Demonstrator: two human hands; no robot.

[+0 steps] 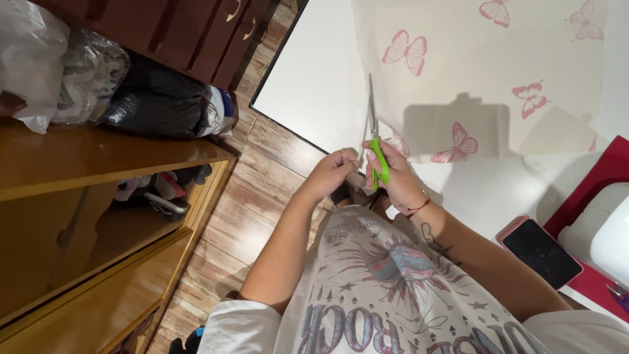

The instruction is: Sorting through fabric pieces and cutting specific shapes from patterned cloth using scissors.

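Your right hand [393, 174] grips green-handled scissors [375, 141]; your left hand [331, 172] pinches the butterfly-print sheet [485, 72]. Far left, bagged bundles [98, 78] crowd a wooden shelf [78, 154].

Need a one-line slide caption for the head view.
Right hand cuts butterfly-print fabric with green-handled scissors; left hand pinches its edge.

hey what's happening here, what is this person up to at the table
A person stands at a white table, cutting a sheet of cream fabric printed with pink butterflies. The right hand works green-handled scissors, blades pointing up along the sheet's left edge. The left hand pinches the fabric's near corner beside the scissors. A phone in a pink case lies on the table to the right, near a red mat. The cut looks just begun at the near edge.
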